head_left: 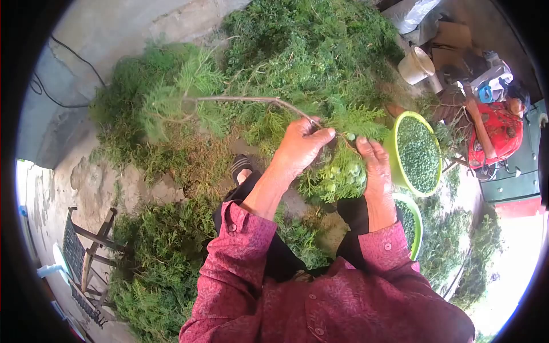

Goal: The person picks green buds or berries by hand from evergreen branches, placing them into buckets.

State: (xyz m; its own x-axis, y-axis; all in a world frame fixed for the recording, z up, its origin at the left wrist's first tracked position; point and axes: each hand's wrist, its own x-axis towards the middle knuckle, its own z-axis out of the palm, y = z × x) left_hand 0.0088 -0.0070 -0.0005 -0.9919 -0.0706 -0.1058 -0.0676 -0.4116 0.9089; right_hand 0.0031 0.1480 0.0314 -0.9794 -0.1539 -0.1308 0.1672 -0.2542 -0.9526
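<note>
Here, a person's left hand (302, 146) clasps a brown-stemmed leafy branch (246, 99) over a concrete floor (154, 188), while the right hand (377, 168) bends at green sprigs (338, 178), its grip impossible to tell; beside it stands a yellow bucket (398, 177) of green bits (419, 154), foliage (320, 51) heaped beyond.

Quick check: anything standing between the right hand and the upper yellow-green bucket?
Nothing visible does. The right hand shows just left of the upper yellow-green bucket, whose opening is uncovered. Conifer sprigs show above the fingertips, outside that gap. Depth is uncertain.
</note>
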